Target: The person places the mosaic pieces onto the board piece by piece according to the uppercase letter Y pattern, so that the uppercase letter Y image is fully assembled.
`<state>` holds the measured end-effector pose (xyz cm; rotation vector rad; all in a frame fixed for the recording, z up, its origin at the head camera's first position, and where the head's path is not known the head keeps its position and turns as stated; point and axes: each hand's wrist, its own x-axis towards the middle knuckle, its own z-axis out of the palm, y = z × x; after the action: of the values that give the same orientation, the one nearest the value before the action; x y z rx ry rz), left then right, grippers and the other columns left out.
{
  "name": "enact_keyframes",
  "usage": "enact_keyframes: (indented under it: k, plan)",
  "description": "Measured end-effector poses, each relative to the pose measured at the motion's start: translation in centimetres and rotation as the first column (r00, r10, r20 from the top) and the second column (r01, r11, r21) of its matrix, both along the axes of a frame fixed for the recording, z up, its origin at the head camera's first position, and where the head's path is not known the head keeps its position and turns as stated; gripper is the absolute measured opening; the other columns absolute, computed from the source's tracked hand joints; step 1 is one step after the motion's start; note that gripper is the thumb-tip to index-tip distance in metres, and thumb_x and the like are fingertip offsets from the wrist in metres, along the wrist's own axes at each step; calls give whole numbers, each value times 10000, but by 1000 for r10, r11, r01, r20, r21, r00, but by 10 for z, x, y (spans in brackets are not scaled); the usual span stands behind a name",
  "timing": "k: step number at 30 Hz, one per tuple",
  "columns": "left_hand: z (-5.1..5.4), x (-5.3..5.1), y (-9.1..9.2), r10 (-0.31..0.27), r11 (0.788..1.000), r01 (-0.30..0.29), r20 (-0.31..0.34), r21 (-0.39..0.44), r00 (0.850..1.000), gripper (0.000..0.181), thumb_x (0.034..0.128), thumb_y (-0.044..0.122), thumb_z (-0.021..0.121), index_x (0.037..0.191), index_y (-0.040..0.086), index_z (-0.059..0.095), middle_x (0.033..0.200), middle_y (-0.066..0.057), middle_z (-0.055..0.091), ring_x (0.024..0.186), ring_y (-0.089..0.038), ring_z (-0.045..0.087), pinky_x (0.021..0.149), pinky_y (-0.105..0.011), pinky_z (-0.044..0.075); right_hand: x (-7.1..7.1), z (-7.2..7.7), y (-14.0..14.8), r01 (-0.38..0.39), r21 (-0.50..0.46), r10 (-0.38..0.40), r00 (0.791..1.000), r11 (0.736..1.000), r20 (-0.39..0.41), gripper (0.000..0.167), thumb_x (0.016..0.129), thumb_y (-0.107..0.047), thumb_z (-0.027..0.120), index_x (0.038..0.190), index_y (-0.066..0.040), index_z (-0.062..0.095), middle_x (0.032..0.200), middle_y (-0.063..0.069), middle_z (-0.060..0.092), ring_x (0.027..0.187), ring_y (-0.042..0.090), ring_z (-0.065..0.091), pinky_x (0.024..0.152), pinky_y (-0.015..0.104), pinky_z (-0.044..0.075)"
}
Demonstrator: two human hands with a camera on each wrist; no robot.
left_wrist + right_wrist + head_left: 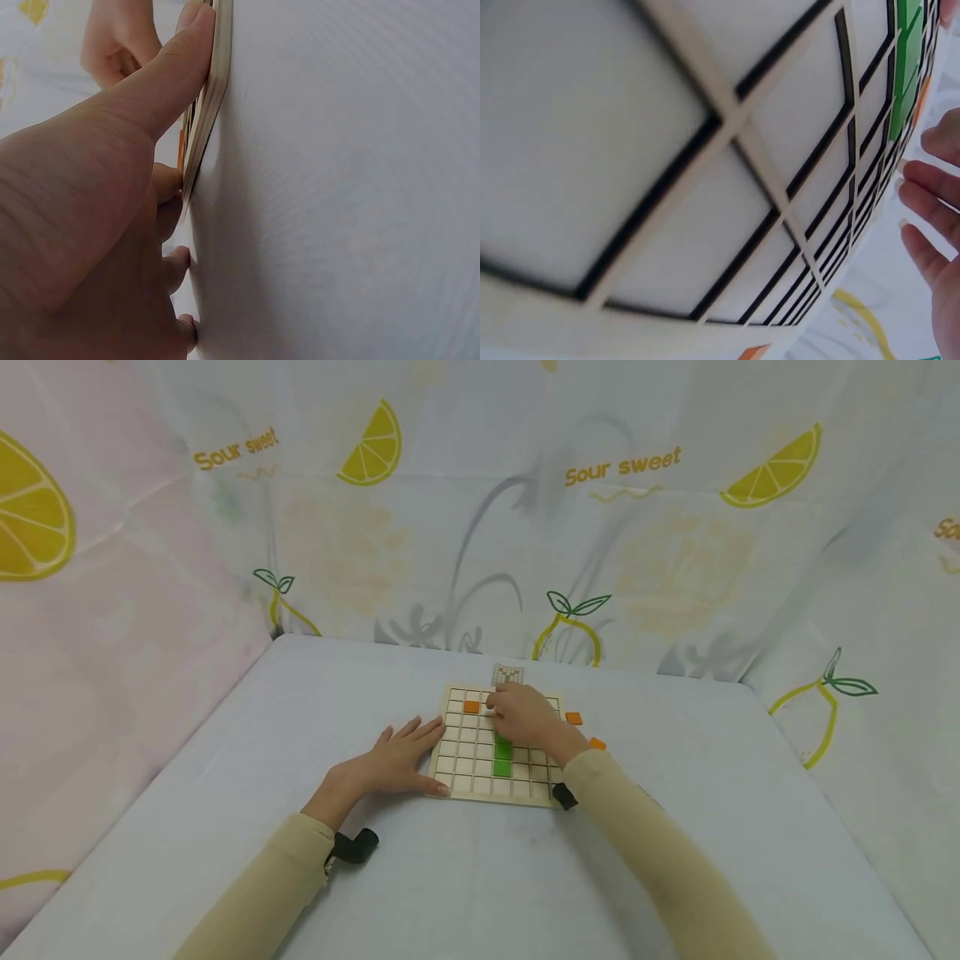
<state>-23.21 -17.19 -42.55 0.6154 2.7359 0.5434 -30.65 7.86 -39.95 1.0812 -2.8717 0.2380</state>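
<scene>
A wooden grid board (462, 766) lies flat on the white table. Green square tiles (502, 768) form a column in its middle, and an orange tile (471, 707) sits in an upper left cell. My left hand (397, 760) is spread along the board's left side; its thumb rests on the near left corner, as the left wrist view shows too. Over the upper middle cells my right hand (522, 714) bends its fingers downward. In the right wrist view some of its fingers (930, 199) look bare; whether a tile is under or between the others is hidden.
Two loose orange tiles, one farther back (573, 718) and one nearer (597, 743), lie right of the board. A small printed pattern card (507, 674) is behind it. Lemon-printed cloth (465, 527) walls the table's back and sides.
</scene>
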Motion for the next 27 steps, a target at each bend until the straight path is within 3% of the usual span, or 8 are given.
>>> enact_keyframes:
  k: [10, 15, 19, 22, 27]
  plan:
    - [0, 0, -1, -1, 1000, 1, -4, -11, 1000, 1112, 786, 672, 705, 1609, 169, 151, 1694, 1, 99, 1563, -367, 35, 1197, -689, 36, 1, 0, 14, -6, 31, 6, 1000, 999, 11, 294, 943, -41, 539, 1177, -102, 708, 1159, 62, 698, 990, 234, 670, 809, 358, 567]
    - [0, 1, 0, -4, 1000, 4, 0, -3, 1000, 1107, 793, 663, 705, 1609, 158, 153, 1693, -19, 109, 1559, -383, 44, 1196, -691, 33, 1, -2, 19, -22, 75, 23, 1000, 997, -14, 294, 928, -24, 534, 1135, -120, 720, 1043, 42, 693, 876, 193, 650, 762, 325, 547]
    - [1, 2, 0, -1, 1000, 1, 1, -1, 1000, 1098, 801, 646, 709, 1608, 149, 155, 1692, -29, 114, 1557, -389, 48, 1197, -689, 28, 1, -3, 23, -32, 84, 36, 998, 996, -46, 222, 910, -23, 544, 988, -138, 717, 901, 14, 657, 756, 165, 574, 693, 310, 489]
    - [0, 2, 0, 2, 1000, -2, -1, -9, 1000, 1096, 801, 651, 706, 1609, 160, 151, 1692, -20, 111, 1560, -379, 45, 1203, -681, 24, 1, -2, 28, -32, 76, 36, 998, 997, -54, 180, 912, -39, 557, 949, -134, 705, 897, 14, 661, 765, 173, 585, 714, 334, 502]
    - [-2, 0, 0, 0, 1000, 0, -8, -13, 1000, 1103, 791, 668, 703, 1610, 175, 150, 1692, -4, 110, 1563, -363, 46, 1206, -674, 26, 0, 0, 36, -9, 98, 14, 999, 995, -50, 197, 913, -57, 564, 1025, -123, 712, 975, 24, 688, 853, 203, 638, 802, 376, 541]
